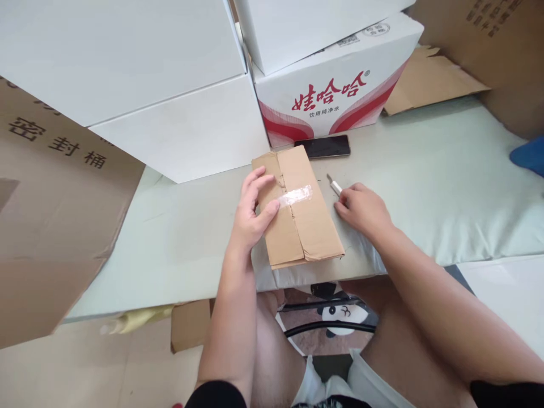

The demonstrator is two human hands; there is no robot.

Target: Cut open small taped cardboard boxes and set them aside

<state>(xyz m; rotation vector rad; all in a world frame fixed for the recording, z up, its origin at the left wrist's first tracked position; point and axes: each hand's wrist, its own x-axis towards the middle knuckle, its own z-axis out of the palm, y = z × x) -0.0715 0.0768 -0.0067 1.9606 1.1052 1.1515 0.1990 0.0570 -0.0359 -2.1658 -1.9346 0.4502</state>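
Note:
A small brown cardboard box (317, 229) lies at an angle on the pale green cloth surface. Its top flaps meet at a centre seam, and a short strip of clear tape (296, 196) crosses that seam. My left hand (253, 209) rests over the box's left side, fingers apart, with the thumb by the end of the tape. To the right of the box, my right hand (363, 208) is closed around a small white-handled knife (335, 186). The metal tip points up and left, away from the box; most of the handle is hidden in my fingers.
A black phone (329, 146) lies behind the box, against a white-and-red water carton (323, 107). White boxes (182, 130) are stacked at the back left. Large brown cartons stand left (55, 187) and far right (497, 73). A blue object (529, 156) shows at the right edge.

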